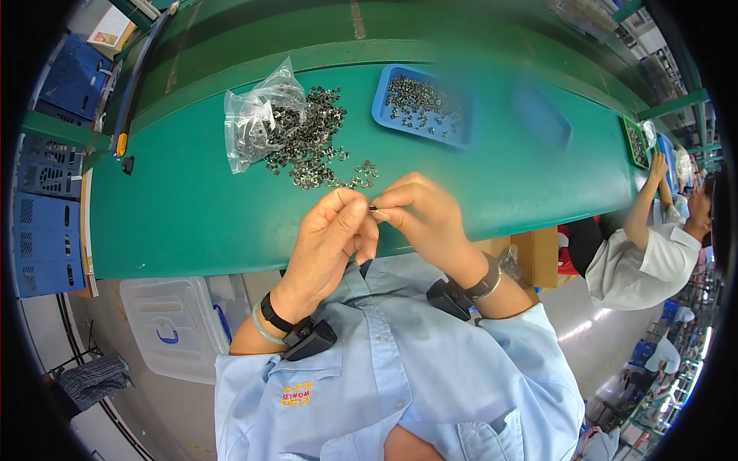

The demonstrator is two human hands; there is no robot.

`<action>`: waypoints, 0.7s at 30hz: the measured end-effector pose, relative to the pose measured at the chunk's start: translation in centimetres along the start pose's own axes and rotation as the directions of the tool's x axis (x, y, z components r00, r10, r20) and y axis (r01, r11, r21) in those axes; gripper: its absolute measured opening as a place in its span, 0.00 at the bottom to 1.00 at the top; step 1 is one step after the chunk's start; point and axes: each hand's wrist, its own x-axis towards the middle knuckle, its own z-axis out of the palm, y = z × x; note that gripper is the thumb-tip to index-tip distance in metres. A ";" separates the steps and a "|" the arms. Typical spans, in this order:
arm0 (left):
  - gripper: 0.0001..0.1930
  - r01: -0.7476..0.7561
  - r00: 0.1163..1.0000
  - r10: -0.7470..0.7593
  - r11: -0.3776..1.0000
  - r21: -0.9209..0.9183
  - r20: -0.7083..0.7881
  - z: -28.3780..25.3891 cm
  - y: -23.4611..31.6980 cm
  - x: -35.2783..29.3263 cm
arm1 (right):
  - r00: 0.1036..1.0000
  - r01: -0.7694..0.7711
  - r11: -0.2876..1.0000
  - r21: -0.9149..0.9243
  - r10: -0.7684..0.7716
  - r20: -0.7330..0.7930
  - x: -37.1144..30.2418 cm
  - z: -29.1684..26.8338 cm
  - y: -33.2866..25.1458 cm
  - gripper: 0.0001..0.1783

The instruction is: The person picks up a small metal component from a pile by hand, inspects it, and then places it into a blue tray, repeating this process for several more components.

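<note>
Over the front of the green work table, my left hand (pixel 332 230) and my right hand (pixel 421 219) meet fingertip to fingertip. Between them is a tiny dark part (pixel 373 208), pinched by thumb and forefinger of each hand. Its exact kind is too small to make out, and the fingertips partly cover it. Just beyond lies a loose heap of small black-and-silver metal parts (pixel 317 131). A clear plastic bag (pixel 250 127) rests at the heap's left side, with more of these parts inside and around its mouth.
A blue tray (pixel 380 115) holding many small parts stands farther back, right of the heap. Another blue tray (pixel 550 123) looks blurred. At the far right a co-worker (pixel 646 253) reaches toward a green tray (pixel 636 142). A lidded clear bin (pixel 173 323) stands below the table's left edge.
</note>
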 end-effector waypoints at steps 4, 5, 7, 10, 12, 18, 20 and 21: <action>0.09 -0.033 0.998 0.032 0.999 0.004 0.046 0.1 0.3 -0.2 | 0.988 -0.152 0.947 0.282 0.157 0.005 -0.2 0.0 -0.1 0.05; 0.10 -0.035 0.998 0.034 0.999 0.016 0.053 0.0 0.3 -0.3 | 0.988 -0.152 0.948 0.279 0.156 0.007 -0.2 0.0 -0.2 0.05; 0.10 -0.039 0.997 0.037 0.998 0.041 0.067 0.0 0.3 -0.4 | 0.966 -0.246 0.866 0.436 0.258 0.033 -0.4 0.1 -0.3 0.05; 0.10 -0.047 0.996 0.045 0.998 0.029 0.080 0.0 0.3 -0.5 | 0.946 -0.298 0.788 0.538 0.317 0.059 -0.5 0.3 -0.4 0.04; 0.10 -0.052 0.995 0.050 0.998 0.023 0.085 -0.1 0.3 -0.6 | 0.937 -0.314 0.737 0.598 0.341 0.072 -0.5 0.4 -0.4 0.05; 0.08 -0.035 0.996 0.032 0.998 0.043 0.082 -0.2 0.3 -0.7 | 0.973 -0.215 0.858 0.467 0.232 0.022 -0.7 0.5 -0.1 0.06; 0.07 -0.031 0.996 0.028 0.999 0.044 0.079 -0.3 0.3 -0.7 | 0.995 -0.100 0.960 0.260 0.102 0.007 -0.7 0.4 0.1 0.06; 0.07 -0.033 0.996 0.030 0.998 0.048 0.078 -0.4 0.2 -0.7 | 0.995 -0.100 0.960 0.260 0.102 0.007 -0.6 0.4 0.1 0.06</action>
